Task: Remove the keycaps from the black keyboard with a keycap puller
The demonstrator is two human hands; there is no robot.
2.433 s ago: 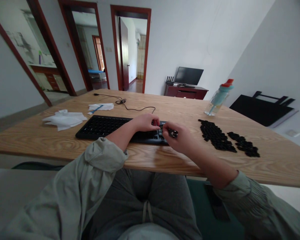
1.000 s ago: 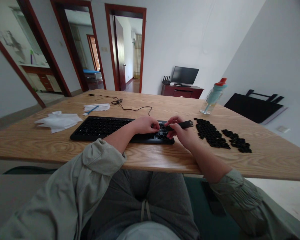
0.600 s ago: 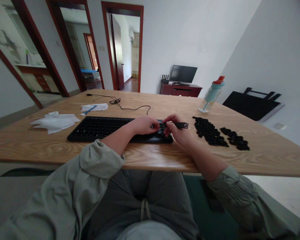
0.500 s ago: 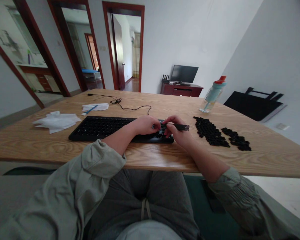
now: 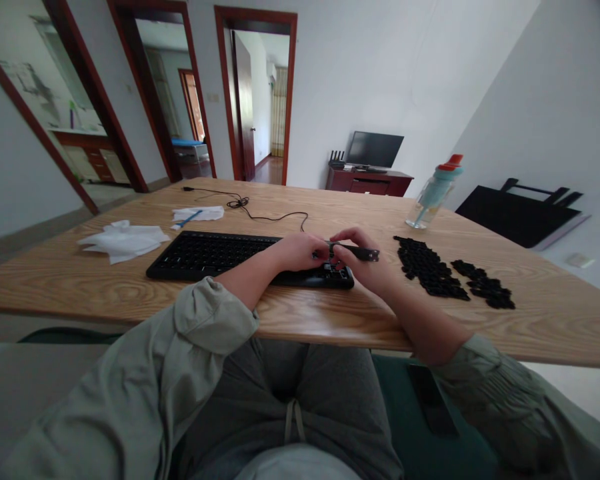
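Sitting at a light wood-grain table (image 5: 105,280), black keyboard (image 5: 215,255) lying flat near the front edge, cable (image 5: 260,215) trailing back across the top. Left hand (image 5: 300,251) rests curled on the keyboard's right end, fingers down on the keys. Right hand (image 5: 363,263) pinches a slim dark tool (image 5: 360,253), probably a keycap puller, held roughly level just above the right end of the keyboard, tip toward the left hand. Loose black keycaps (image 5: 433,270) lie in two patches on the table right of the hands. Water bottle (image 5: 434,193) with red cap stands behind them. Crumpled white tissues (image 5: 125,240) left of the keyboard. Room: white walls, red-brown door frames (image 5: 293,93), TV (image 5: 376,150) on a low cabinet.
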